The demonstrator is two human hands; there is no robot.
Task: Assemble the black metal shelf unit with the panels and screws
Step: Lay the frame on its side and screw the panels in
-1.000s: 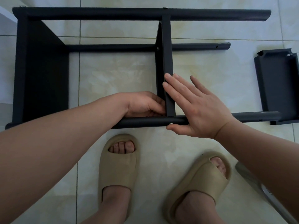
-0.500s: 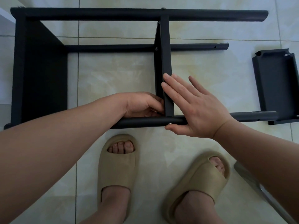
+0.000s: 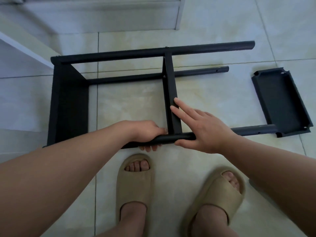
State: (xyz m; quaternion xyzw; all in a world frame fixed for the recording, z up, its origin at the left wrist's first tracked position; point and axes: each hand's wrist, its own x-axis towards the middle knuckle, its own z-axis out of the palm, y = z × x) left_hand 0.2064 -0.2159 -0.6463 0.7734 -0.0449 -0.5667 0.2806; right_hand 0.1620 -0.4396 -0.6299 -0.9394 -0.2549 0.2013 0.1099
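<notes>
The black shelf frame [image 3: 68, 103] lies mid-frame on its side. The left hand [image 3: 147, 132] curls round its near tube [image 3: 171, 138], and the right hand [image 3: 203, 132] presses straight fingers flat against the middle panel [image 3: 171, 86]. The joint between the hands seems partly hidden.

The right hand [image 3: 205, 132] is covering the near tube [image 3: 172, 139] just right of the middle panel [image 3: 171, 100]. The fingers of the left hand [image 3: 145, 132] are curling out of sight behind that tube. Both forearms [image 3: 51, 177] are running out of view at the near corners.
</notes>
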